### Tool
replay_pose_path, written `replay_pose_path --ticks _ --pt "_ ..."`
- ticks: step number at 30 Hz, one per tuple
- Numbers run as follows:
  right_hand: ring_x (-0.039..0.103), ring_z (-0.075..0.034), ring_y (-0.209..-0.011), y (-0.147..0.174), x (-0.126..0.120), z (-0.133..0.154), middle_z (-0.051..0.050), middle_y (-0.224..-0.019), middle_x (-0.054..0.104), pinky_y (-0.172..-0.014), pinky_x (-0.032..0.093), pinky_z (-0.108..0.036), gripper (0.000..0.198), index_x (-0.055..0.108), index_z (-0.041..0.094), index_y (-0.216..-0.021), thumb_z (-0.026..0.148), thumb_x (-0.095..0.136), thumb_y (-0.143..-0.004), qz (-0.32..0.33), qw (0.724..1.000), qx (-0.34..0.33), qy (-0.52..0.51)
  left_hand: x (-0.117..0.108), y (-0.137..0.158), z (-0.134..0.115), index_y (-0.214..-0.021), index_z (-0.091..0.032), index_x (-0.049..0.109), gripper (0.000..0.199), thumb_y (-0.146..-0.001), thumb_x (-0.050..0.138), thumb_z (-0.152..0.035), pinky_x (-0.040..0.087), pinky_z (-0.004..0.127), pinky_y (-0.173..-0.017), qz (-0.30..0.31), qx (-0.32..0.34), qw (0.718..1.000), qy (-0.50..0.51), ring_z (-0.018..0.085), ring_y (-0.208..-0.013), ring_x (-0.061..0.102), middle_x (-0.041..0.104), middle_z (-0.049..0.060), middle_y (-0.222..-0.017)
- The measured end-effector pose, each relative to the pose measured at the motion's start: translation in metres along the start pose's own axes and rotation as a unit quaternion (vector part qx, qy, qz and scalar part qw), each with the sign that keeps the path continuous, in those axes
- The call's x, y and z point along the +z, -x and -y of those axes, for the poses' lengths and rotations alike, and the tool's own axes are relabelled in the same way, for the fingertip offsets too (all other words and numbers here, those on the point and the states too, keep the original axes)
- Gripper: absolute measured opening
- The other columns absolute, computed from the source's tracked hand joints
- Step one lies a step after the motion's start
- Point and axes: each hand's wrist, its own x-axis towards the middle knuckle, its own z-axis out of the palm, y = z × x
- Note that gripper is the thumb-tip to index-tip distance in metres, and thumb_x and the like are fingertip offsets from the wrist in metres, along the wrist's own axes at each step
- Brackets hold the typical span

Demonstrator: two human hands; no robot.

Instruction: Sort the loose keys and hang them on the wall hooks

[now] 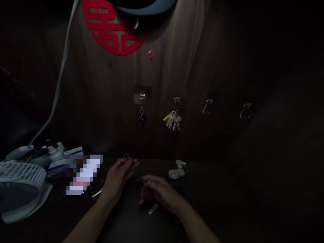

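My left hand (120, 173) is closed, with thumb and fingertips pinching a small metal clip (126, 156) whose loop sticks up above the fingers. Just right of it, my right hand (162, 192) has its fingers curled together around something dark and thin that I cannot make out in the low light. A metal key (153, 209) shows below the right fingers; whether it hangs from that hand or lies on the table is unclear. To the right of both hands lies a silver remote key fob (177, 173) with round pale tags (180, 163) beside it.
On the wooden wall, one hook (142, 96) carries a dark keychain (142, 119), and another holds a bunch of keys (173, 120). Two bare hooks (207, 107) (245, 110) are farther right. A white fan-like appliance (22, 192), bottles (54, 152) and boxes crowd the left.
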Motion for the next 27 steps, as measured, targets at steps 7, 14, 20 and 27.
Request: replay_pose_path --ticks 7,14,20,27 --pt "0.069 -0.023 -0.078 0.0 -0.005 0.007 -0.012 -0.092 0.07 -0.072 0.05 -0.039 0.042 0.062 0.013 -0.109 0.036 0.068 -0.075 -0.021 0.998 0.029 -0.055 -0.007 -0.007 -0.005 -0.074 -0.017 0.063 0.01 -0.073 0.071 -0.024 0.052 0.025 -0.074 -0.021 -0.018 1.0 0.004 0.017 -0.087 0.069 0.074 0.002 -0.087" --pt "0.069 -0.023 -0.082 0.0 -0.006 0.008 -0.016 -0.101 0.069 -0.067 0.05 -0.033 0.041 0.061 0.012 -0.11 0.034 0.066 -0.077 -0.011 0.999 0.032 -0.037 -0.003 -0.009 -0.023 -0.082 -0.018 0.065 0.013 -0.074 0.07 -0.026 0.052 0.023 -0.069 -0.01 0.01 1.0 -0.027 0.015 -0.079 0.069 0.072 0.002 -0.083" --pt "0.069 -0.02 -0.077 0.001 -0.005 0.01 -0.011 -0.09 0.07 -0.066 0.05 -0.03 0.032 0.063 0.012 -0.1 0.032 0.067 -0.075 -0.043 0.998 0.018 -0.031 0.027 -0.021 -0.051 -0.085 -0.019 0.066 0.022 -0.07 0.072 -0.035 0.044 0.016 -0.052 0.042 0.104 0.987 -0.112 0.007 -0.056 0.059 0.068 -0.003 -0.071" --pt "0.068 -0.019 -0.07 0.0 -0.009 0.011 -0.009 -0.084 0.069 -0.063 0.049 -0.029 0.029 0.064 0.011 -0.093 0.031 0.068 -0.073 -0.079 0.997 -0.005 -0.019 0.067 -0.045 -0.081 -0.082 -0.018 0.066 0.021 -0.071 0.07 -0.035 0.042 0.016 -0.052 0.057 0.226 0.959 -0.162 0.007 -0.054 0.054 0.068 -0.002 -0.073"
